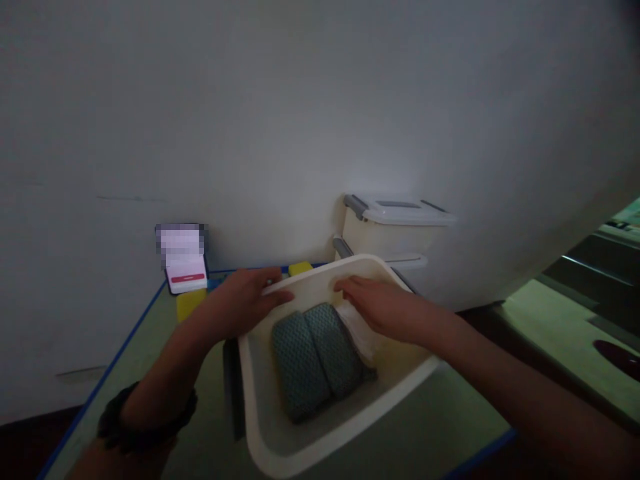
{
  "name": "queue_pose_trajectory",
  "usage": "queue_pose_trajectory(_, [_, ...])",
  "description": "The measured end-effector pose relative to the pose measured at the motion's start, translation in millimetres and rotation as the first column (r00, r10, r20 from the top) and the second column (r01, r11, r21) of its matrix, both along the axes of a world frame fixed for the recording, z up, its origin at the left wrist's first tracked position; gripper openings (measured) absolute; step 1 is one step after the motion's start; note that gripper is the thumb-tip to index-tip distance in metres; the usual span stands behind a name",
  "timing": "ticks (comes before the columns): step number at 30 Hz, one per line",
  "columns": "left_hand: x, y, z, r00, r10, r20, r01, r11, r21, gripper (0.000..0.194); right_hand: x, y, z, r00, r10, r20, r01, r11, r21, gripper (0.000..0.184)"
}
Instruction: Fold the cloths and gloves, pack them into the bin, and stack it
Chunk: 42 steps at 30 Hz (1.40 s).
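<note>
Teal-grey folded textured cloth (320,360) inside a white plastic tub (249,400)
Left hand (250,297) at the far rim, thumb and fingers apart; right hand (375,303) above the inside, fingers bunched beside a soft white item (357,330), whether either grips I cannot tell; beneath, a blue-edged green tabletop (147,340) meets a dim pale wall (275,133); one yellow block (190,305) is half hidden by the left wrist, the lit phone (186,260) partly pixelated; forearms slant in from both lower corners
</note>
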State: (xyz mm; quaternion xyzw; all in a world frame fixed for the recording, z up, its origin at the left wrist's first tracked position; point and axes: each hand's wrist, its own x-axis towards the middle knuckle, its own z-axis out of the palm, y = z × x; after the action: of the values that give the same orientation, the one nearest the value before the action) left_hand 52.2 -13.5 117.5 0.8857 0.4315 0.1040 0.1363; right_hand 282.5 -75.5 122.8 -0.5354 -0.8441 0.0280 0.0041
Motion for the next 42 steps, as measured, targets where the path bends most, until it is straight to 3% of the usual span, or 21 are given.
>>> queue_pose_trajectory(4, [38, -11, -5.3, 0.997, 0.002, 0.082, -0.002, 1.000, -0.005, 0.032, 32, -16, 7.8, 0.996, -0.081, 0.029, 0.082, 0.997, -0.014, 0.034])
queue_pose_trajectory(10, [118, 3, -14.2, 0.971, -0.223, 0.082, 0.221, 0.975, 0.024, 0.032, 99, -23, -8.2, 0.975, -0.215, 0.051, 0.217, 0.976, -0.023, 0.030])
queue_pose_trajectory(13, [148, 16, -18.7, 0.979, -0.189, 0.083, 0.187, 0.982, 0.027, 0.041, 122, -23, -16.7, 0.959, -0.277, 0.057, 0.280, 0.959, -0.044, 0.027])
queue_pose_trajectory(16, [157, 23, -24.9, 0.982, -0.138, 0.129, 0.141, 0.990, -0.014, 0.044, 129, -23, -23.9, 0.959, -0.285, 0.010, 0.285, 0.958, -0.046, 0.027])
queue_pose_trajectory(18, [151, 22, -28.5, 0.980, -0.122, 0.156, 0.131, 0.990, -0.046, 0.043, 128, -24, -26.1, 0.960, -0.279, -0.029, 0.278, 0.960, -0.034, 0.025])
queue_pose_trajectory(22, [124, 9, -33.7, 0.942, 0.063, 0.329, 0.015, 0.974, -0.227, 0.048, 112, -29, -21.4, 0.940, -0.327, -0.099, 0.330, 0.944, 0.015, 0.023])
queue_pose_trajectory(26, [97, -13, -40.9, 0.939, 0.087, 0.334, 0.051, 0.922, -0.383, 0.050, 77, -37, -13.2, 0.910, -0.326, -0.255, 0.356, 0.931, 0.081, 0.023])
queue_pose_trajectory(28, [85, -20, -45.6, 0.964, 0.075, 0.256, 0.010, 0.949, -0.315, 0.049, 54, -41, -11.3, 0.903, -0.280, -0.324, 0.330, 0.937, 0.111, 0.021])
queue_pose_trajectory(30, [70, -20, -49.5, 0.987, 0.081, 0.136, -0.059, 0.986, -0.158, 0.047, 30, -42, -10.6, 0.897, -0.231, -0.377, 0.301, 0.944, 0.138, 0.018])
queue_pose_trajectory(33, [38, -10, -50.4, 0.986, 0.160, -0.049, -0.159, 0.987, 0.029, 0.038, -2, -39, -9.8, 0.883, -0.169, -0.437, 0.268, 0.948, 0.174, 0.019])
queue_pose_trajectory(38, [-23, 16, -37.7, 0.965, 0.257, -0.055, -0.248, 0.959, 0.136, 0.031, -53, -31, -10.6, 0.862, -0.080, -0.501, 0.218, 0.950, 0.224, 0.024])
queue_pose_trajectory(42, [-65, 34, -40.3, 0.948, 0.307, -0.084, -0.288, 0.940, 0.186, 0.033, -91, -18, -36.5, 0.836, -0.028, -0.548, 0.121, 0.984, 0.134, 0.025])
